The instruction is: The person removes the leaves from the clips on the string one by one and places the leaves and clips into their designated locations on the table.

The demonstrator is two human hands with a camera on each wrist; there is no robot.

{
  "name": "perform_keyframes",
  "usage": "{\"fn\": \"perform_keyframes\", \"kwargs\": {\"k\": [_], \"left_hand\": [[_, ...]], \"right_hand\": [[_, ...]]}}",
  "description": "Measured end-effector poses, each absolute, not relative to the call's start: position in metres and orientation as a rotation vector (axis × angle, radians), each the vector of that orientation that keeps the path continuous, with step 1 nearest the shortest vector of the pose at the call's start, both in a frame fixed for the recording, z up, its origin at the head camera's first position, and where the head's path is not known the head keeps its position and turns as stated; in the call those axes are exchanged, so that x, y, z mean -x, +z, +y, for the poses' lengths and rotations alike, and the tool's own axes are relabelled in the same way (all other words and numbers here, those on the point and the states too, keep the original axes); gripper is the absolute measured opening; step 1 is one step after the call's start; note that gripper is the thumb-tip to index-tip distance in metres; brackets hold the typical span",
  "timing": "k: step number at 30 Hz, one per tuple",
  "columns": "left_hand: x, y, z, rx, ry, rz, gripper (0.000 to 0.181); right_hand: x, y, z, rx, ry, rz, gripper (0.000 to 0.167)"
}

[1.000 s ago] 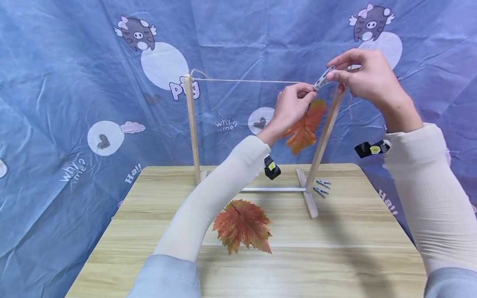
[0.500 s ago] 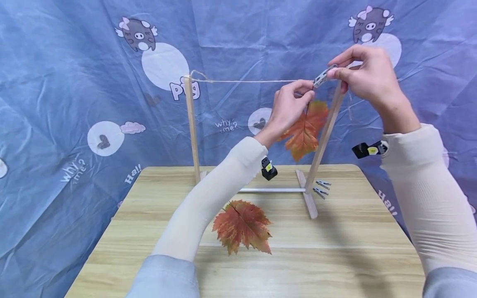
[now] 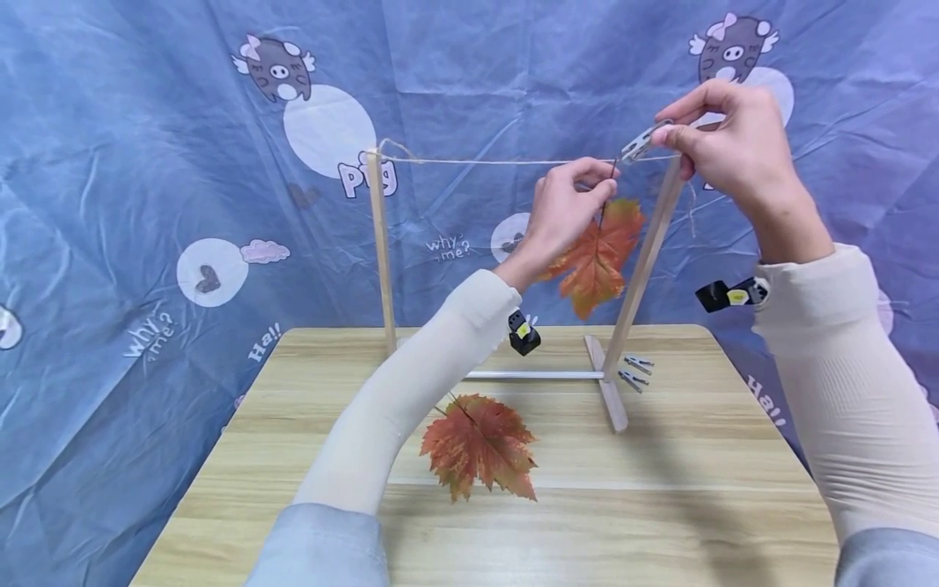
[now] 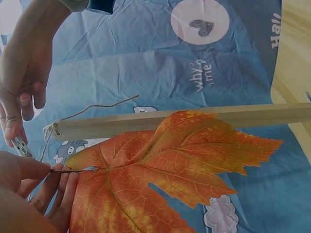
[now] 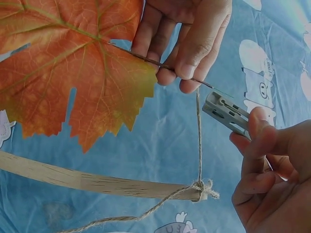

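Observation:
My left hand (image 3: 568, 204) pinches the thin dark stem of an orange maple leaf (image 3: 597, 257) between thumb and fingers, close to the twine (image 3: 506, 162). The leaf hangs below that hand, its stem tip poking up past the fingertips in the head view. Just right of it, my right hand (image 3: 741, 147) holds a grey clothespin (image 5: 226, 112) by its handle end. In the right wrist view the clothespin's nose points at the stem tip and the twine; whether it touches either, I cannot tell. A second maple leaf (image 3: 480, 447) lies on the table.
The twine runs between two wooden posts, the left post (image 3: 380, 253) and the right post (image 3: 645, 261). A white rod (image 3: 535, 375) joins their feet. Two more clothespins (image 3: 635, 373) lie beside the right foot on the wooden table (image 3: 697, 481). A blue printed cloth (image 3: 469, 73) hangs behind.
The right hand with the clothespin has moved slightly up and right, opening a small gap from the left fingertips. The left hand has shifted slightly left with the leaf.

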State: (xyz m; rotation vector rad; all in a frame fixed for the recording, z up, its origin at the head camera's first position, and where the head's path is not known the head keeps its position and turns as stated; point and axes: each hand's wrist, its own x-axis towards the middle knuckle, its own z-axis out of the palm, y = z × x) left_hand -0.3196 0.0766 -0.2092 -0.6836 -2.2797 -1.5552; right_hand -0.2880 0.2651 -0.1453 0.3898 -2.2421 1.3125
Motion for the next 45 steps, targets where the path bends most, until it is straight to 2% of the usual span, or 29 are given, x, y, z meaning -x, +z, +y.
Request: {"fn": "perform_keyframes", "kwargs": {"k": [4, 11, 23, 45], "left_hand": [[0.319, -0.209, 0.074, 0.703, -1.56, -2.255, 0.014], [0.317, -0.208, 0.066, 0.735, -1.562, -2.251, 0.014], [0.31, -0.214, 0.051, 0.769, -1.594, -2.248, 0.013], [0.294, -0.223, 0.01, 0.754, -1.817, -2.099, 0.011]], "right_hand": [[0.287, -0.145, 0.264, -0.384, 1.333, -2.233, 0.014], [0.284, -0.147, 0.266, -0.387, 1.34, -2.236, 0.013], [0.279, -0.155, 0.267, -0.414, 1.331, -2.239, 0.034], [0.272, -0.178, 0.271, -0.432, 1.477, -2.172, 0.03]]}}
